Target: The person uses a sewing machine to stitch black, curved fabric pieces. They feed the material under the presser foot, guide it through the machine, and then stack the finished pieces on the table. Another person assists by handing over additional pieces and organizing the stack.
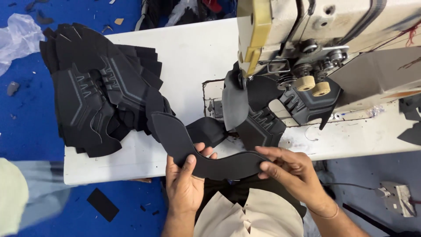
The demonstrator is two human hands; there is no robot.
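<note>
While both hands pinch it, curved black piece (210,156) spans their fingers (189,161).

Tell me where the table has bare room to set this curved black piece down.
Bare white table lies between the stack of black pieces and the sewing machine, with a strip along the near edge below the stack. Under the machine it is crowded with black pieces.

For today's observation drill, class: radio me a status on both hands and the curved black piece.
Left hand and right hand both gripping curved black piece. Piece held off table edge. Sewing machine ahead, stacked black pieces left.
</note>
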